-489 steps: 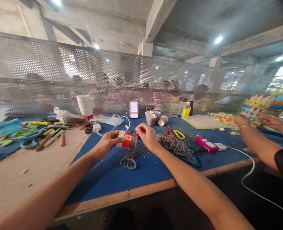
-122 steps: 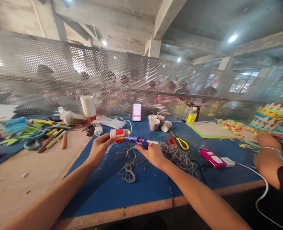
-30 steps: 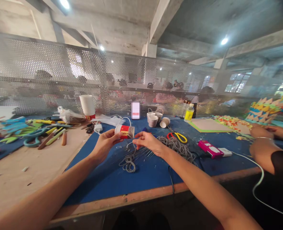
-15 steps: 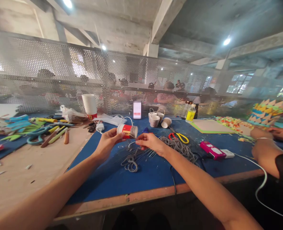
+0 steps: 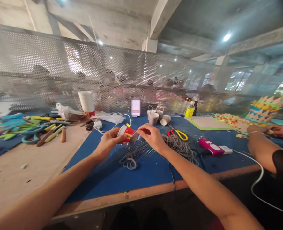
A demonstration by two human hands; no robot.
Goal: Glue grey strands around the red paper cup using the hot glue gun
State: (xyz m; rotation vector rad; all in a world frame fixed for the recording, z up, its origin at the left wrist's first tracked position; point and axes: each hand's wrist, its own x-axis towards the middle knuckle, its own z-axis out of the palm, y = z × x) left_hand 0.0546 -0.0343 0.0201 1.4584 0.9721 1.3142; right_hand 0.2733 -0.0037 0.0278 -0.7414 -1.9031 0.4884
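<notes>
- My left hand (image 5: 109, 140) is closed around the red-and-white paper cup (image 5: 129, 132), thumb across its near side and fingers behind it.
- I have the cup lifted above the blue mat (image 5: 103, 180), tipped over, with its white end by my left fingers and its gray-wrapped end toward my other hand.
- My right hand (image 5: 153, 136) is pinched nearly to nothing, thumb against forefinger, on a thin gray strand (image 5: 135, 134) at the wrapped end; the exact contact is too small to make out.
- Below my hands, a small coil of gray cord (image 5: 130, 162) lies on the mat, and a larger heap of gray cord (image 5: 179, 147) sits beyond my right wrist.
- Just behind that heap rest scissors (image 5: 181, 135) with one red and one yellow handle.
- Farther back, small handled cups (image 5: 153, 117) stand together, with another cup (image 5: 165, 120) on its side next to them.
- A lit phone (image 5: 136, 107) stands upright ahead of me; a tall stack of paper cups (image 5: 86, 101) leans slightly to its left.
- Off to my right, a magenta box (image 5: 210, 147) touches a white adapter (image 5: 226, 149).
</notes>
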